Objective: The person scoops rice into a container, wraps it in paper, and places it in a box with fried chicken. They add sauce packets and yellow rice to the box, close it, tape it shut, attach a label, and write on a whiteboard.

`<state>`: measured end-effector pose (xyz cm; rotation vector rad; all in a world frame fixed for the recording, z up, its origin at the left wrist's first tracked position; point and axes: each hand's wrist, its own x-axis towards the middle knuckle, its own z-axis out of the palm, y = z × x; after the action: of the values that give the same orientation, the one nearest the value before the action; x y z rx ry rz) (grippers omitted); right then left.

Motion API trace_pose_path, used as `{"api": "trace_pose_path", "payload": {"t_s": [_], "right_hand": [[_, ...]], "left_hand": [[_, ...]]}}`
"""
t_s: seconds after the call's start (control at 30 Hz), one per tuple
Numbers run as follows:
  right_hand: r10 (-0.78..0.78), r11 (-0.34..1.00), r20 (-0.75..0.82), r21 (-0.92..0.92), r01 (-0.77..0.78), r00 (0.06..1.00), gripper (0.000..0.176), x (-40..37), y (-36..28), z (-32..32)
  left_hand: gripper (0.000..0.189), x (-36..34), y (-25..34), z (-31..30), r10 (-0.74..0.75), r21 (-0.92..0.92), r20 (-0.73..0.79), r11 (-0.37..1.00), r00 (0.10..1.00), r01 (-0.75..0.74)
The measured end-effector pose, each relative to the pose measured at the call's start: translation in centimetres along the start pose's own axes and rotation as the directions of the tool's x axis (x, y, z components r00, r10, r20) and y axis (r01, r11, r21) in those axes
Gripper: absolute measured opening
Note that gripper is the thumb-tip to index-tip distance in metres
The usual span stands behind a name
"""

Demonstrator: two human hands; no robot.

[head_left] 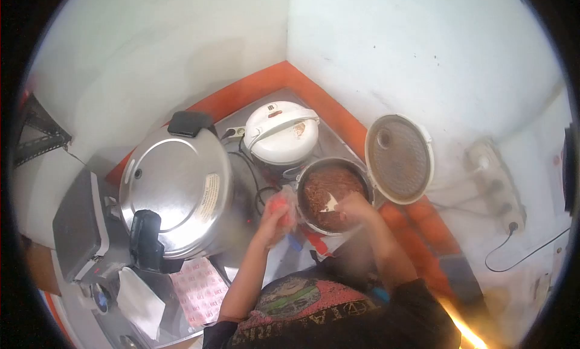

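An open rice cooker (300,213) stands in front of me, its lid (400,162) tipped up to the right. Reddish-brown, grainy food (332,181) fills much of its pot. Over the right side of the pot, my right hand (355,208) is closed on a white serving paddle (330,203), whose blade touches the food. My left hand (275,221), just left of the cooker, is closed around a clear plastic bag (288,203) with something red-orange showing at it. What exactly is in the bag cannot be made out.
A large steel pressure cooker (166,186) with black handles stands left. Behind is a closed white rice cooker (283,137). Pink-printed paper (198,291) and a white sheet (140,304) lie front left, by a grey stove lid (78,228). Wall sockets (496,183) are at right.
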<state>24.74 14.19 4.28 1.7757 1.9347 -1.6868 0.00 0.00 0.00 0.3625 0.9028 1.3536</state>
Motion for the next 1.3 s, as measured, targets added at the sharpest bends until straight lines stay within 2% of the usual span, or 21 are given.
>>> {"api": "trace_pose_path", "payload": {"t_s": [0.07, 0.1, 0.13, 0.17, 0.27, 0.37, 0.4, 0.5, 0.6, 0.73, 0.8, 0.83, 0.93, 1.0, 1.1, 1.13, 1.2, 1.3], "right_hand": [[-0.041, 0.997, -0.023, 0.066, 0.043, 0.999, 0.023, -1.1, 1.2, 0.4], [-0.056, 0.988, -0.044, 0.141, 0.062, 0.997, 0.023, -0.9, 1.9, 0.2], [-0.038, 0.979, -0.061, 0.2, 0.05, 0.997, 0.023, -1.9, 2.8, 0.3], [-0.034, 0.965, -0.091, 0.257, 0.056, 0.995, 0.022, -2.4, 3.2, -0.1], [-0.098, 0.985, -0.155, 0.128, 0.119, 0.983, 0.022, -4.2, 2.7, -0.5], [-0.185, 0.962, -0.213, -0.239, 0.132, 0.96, 0.022, -3.1, 1.0, -0.8], [-0.236, 0.897, -0.245, -0.427, 0.114, 0.94, 0.023, -2.6, 0.2, -0.3], [-0.248, 0.828, -0.238, -0.556, 0.078, 0.939, 0.025, -1.7, -2.7, 1.6], [-0.213, 0.857, -0.213, -0.509, 0.078, 0.953, 0.026, -0.9, -4.3, 3.2], [-0.255, 0.887, -0.166, -0.432, 0.162, 0.953, 0.026, 2.7, -1.8, 4.5], [-0.179, 0.962, -0.141, -0.234, 0.143, 0.974, 0.026, 2.7, -0.3, 4.2], [-0.146, 0.983, -0.125, -0.132, 0.129, 0.981, 0.026, 2.7, 0.0, 3.9], [-0.116, 0.993, -0.141, -0.022, 0.114, 0.983, 0.023, 2.2, 0.7, 3.2], [-0.057, 0.998, -0.095, 0.014, 0.058, 0.994, 0.022, 1.0, 0.6, 2.7], [-0.029, 0.993, -0.097, 0.113, 0.04, 0.995, 0.022, -0.3, 1.4, 1.6], [-0.026, 0.987, -0.108, 0.154, 0.042, 0.994, 0.022, -0.8, 1.9, 1.5], [-0.012, 0.98, -0.168, 0.192, 0.044, 0.986, 0.023, -2.3, 2.0, 1.0], [-0.032, 0.962, -0.246, 0.256, 0.097, 0.969, 0.024, -4.3, 2.0, 0.4]], "left_hand": [[0.064, -0.5, 0.6, 1.1, 0.136, 0.092, -0.029, 0.987, 0.99, -0.133], [0.063, 0.4, 0.5, 1.9, 0.276, 0.336, -0.042, 0.909, 0.96, -0.247], [0.062, 0.4, -0.3, 2.5, 0.391, 0.538, -0.031, 0.782, 0.92, -0.314], [0.061, 1.1, -0.6, 3.0, 0.507, 0.71, 0.023, 0.599, 0.862, -0.371], [0.058, 4.1, -2.5, 1.7, 0.571, 0.641, -0.076, 0.656, 0.818, -0.399], [0.058, 3.2, -0.4, 1.3, 0.37, 0.241, -0.184, 0.915, 0.911, -0.323], [0.053, 2.0, 0.5, 2.1, 0.356, 0.241, -0.213, 0.922, 0.91, -0.304], [0.046, 1.4, 0.2, -0.5, 0.161, 0.111, 0.009, 0.981, 0.987, -0.161], [0.042, 0.6, -0.6, 0.2, 0.068, -0.001, 0.121, 0.998, 0.99, -0.068], [0.046, 0.7, -1.1, -0.9, 0.006, -0.048, 0.076, 0.999, 0.997, -0.002], [0.043, 0.9, -1.3, -1.1, -0.016, -0.061, 0.047, 0.998, 0.999, 0.019], [0.043, 1.0, -1.0, -0.7, -0.004, -0.052, 0.047, 0.999, 0.999, 0.007], [0.045, 0.3, -0.2, 0.4, 0.005, -0.047, 0.029, 0.999, 1.0, -0.004], [0.047, 0.4, 0.1, 0.6, -0.014, -0.062, 0.007, 0.998, 1.0, 0.014], [0.052, 0.5, -0.3, 1.0, 0.115, 0.045, -0.044, 0.993, 0.992, -0.113], [0.054, 0.8, -0.4, 1.3, 0.224, 0.219, -0.066, 0.954, 0.972, -0.205], [0.057, 1.2, -0.6, 2.4, 0.438, 0.541, -0.046, 0.766, 0.898, -0.346], [0.069, 1.8, -0.2, 6.0, 0.529, 0.889, 0.205, 0.251, 0.824, -0.383]]}}
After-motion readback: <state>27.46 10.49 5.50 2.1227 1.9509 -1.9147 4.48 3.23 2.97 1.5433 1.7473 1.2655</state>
